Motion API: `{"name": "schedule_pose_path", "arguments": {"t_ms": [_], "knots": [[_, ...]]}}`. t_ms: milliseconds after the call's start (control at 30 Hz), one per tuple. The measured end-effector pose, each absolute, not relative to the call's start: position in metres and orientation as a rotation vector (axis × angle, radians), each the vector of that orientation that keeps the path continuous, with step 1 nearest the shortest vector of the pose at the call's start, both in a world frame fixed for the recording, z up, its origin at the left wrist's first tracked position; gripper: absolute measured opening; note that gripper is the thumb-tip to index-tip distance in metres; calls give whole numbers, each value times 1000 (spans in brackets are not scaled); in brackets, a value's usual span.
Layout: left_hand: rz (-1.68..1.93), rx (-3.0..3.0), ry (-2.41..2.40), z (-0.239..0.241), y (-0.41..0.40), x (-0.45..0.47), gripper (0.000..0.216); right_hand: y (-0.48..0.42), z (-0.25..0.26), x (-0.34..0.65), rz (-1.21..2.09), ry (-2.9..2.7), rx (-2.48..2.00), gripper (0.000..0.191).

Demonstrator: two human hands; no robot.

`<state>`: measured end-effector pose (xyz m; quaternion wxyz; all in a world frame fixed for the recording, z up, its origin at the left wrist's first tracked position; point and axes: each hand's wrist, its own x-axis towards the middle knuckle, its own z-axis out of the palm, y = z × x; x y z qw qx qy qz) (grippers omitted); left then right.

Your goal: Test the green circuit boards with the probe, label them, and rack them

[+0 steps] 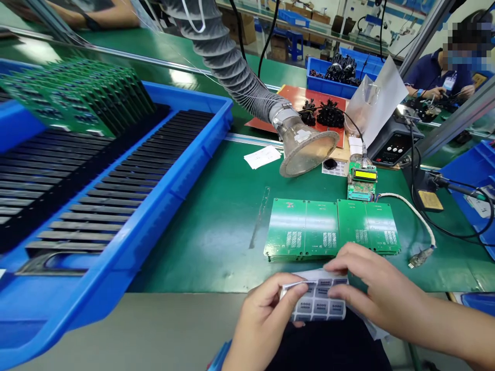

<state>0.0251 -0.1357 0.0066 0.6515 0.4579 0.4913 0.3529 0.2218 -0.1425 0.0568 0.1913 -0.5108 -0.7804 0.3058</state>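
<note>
Green counter [216, 226], flat green circuit boards [332, 229] mid-frame. Lower centre: left hand [266, 314] and right hand [379, 293], each grip pinched on white sheet of grey printed labels [319, 304]. Probably best: keep it taut, peel from a corner.

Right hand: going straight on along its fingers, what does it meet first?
The right hand points left: first the sticker sheet it holds, then probably the left hand just beyond.

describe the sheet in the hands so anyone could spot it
Find the flat green circuit panels on the green mat. Just below them, the left hand and right hand hold a label sheet, the only paper gridded with grey 5000 stickers.
</note>
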Motion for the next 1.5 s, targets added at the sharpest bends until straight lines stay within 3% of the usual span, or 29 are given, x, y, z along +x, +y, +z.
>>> {"name": "schedule_pose_path", "arguments": {"t_ms": [67,267,500,667,800,1033,1100,1300,1400,1500], "knots": [[801,1028,1132,7,-135,25,25,-139,58,221,837,-2244,-1376,7],[728,832,1161,3,-129,23,38,-124,67,215,798,-2215,-1181,14],[632,717,957,-14,-137,20,49,-40,78,195,1064,-2001,-1695,14],[607,798,984,-11,-138,16,43,-16,62,181,1128,-1982,-1825,13],[585,862,1005,-13,-136,15,43,-21,53,175,911,-2116,-1785,16],[560,846,1053,-20,-134,17,49,-34,59,172,78,-2411,-1584,7],[558,836,1030,-20,-133,18,50,-31,66,186,203,-2353,-1523,15],[524,800,952,-13,-131,17,47,-27,70,232,1048,-2137,-1563,20],[518,807,924,-4,-129,19,46,-33,60,232,1097,-2120,-1554,23],[546,834,911,5,-126,22,43,-41,51,225,856,-2238,-1541,23]]}}
